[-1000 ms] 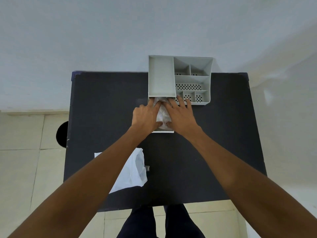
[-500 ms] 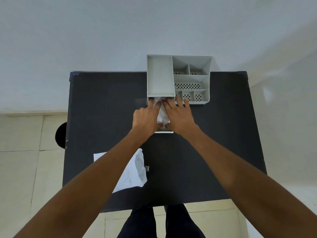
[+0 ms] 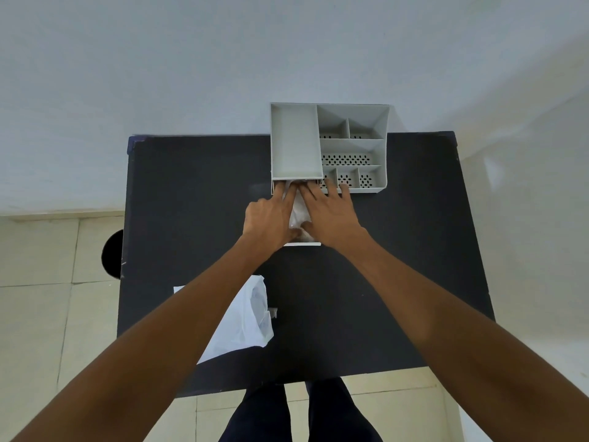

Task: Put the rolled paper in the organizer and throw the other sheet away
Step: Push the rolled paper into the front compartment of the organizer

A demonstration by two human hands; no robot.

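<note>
A grey organizer (image 3: 296, 138) with several compartments stands at the table's far edge. Its white drawer (image 3: 306, 244) is pulled out toward me. The crumpled white rolled paper (image 3: 298, 215) lies in that drawer, mostly hidden between my hands. My left hand (image 3: 271, 218) presses its left side and my right hand (image 3: 331, 215) presses its right side, with the fingertips of both at the organizer's front and the thumbs meeting at the near end. The other white sheet (image 3: 245, 320) lies flat near the table's front left, partly under my left forearm.
The black table (image 3: 191, 202) stands against a white wall. A black round opening (image 3: 111, 253) shows on the floor beside the table's left edge. A small grey object (image 3: 273, 312) sits next to the flat sheet. My legs are below the front edge.
Both hands have slid slightly farther toward the organizer, pressing the paper deeper between them. The flat sheet has not moved.
</note>
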